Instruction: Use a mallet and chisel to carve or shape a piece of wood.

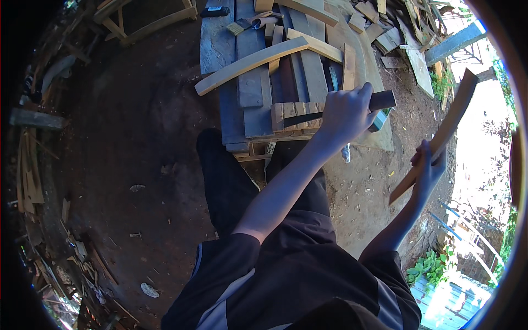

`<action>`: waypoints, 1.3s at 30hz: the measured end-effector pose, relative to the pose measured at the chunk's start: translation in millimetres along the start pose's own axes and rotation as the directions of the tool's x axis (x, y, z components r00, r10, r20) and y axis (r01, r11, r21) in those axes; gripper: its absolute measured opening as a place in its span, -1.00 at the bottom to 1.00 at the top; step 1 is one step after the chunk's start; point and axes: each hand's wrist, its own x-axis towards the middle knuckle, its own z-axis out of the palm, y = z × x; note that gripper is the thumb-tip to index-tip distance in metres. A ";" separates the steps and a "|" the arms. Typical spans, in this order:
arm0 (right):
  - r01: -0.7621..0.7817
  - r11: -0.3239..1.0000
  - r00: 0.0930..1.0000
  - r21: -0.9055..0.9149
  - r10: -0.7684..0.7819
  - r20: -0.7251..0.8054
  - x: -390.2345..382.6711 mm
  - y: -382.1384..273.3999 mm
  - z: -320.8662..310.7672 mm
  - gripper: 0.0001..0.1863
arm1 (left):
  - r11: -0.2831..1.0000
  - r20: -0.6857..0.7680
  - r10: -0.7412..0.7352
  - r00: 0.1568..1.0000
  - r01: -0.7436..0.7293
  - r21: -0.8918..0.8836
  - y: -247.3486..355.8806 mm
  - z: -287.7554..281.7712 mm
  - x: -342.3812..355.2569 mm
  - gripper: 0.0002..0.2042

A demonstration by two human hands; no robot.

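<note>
My left hand (347, 110) is closed on a dark bar-like piece (385, 100) over the near right part of the workbench (247, 124). Just left of it lies a rough wooden block (297, 109) with a dark strip across it, and a blue object (378, 124) shows partly beneath it. My right hand (429, 165) grips a long, slightly curved wooden slat (456, 113), held upright at a slant out to the right of the bench.
Curved wood lengths (247, 65), a brush (239, 26) and a black object (214, 11) lie on the bench. Scrap wood piles (388, 41) stand behind right and along the left (30, 170). A wooden frame (143, 30) stands back left. Plants (432, 267) grow at lower right.
</note>
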 end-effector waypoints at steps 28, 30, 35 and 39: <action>-0.073 0.982 0.992 0.175 0.054 0.113 26.6 120.5 -25.7 -0.56 | 0.999 0.096 -0.016 0.995 0.012 0.040 2.2 16.6 3.3 -0.73; 0.096 0.994 0.976 0.059 -0.105 0.191 10.1 124.2 -22.8 -0.54 | 0.994 0.091 -0.040 0.995 0.030 0.106 4.3 12.6 -5.9 -0.73; -0.103 0.811 0.995 -0.575 0.094 -0.046 11.2 107.0 -29.2 -0.51 | 0.994 0.093 -0.039 0.995 0.029 0.104 -3.5 30.0 -12.3 -0.73; -0.295 0.847 0.955 -0.443 0.278 -0.104 -2.6 106.9 -28.7 -0.45 | 0.995 0.141 -0.069 0.988 0.058 0.079 -2.7 21.2 -7.0 -0.73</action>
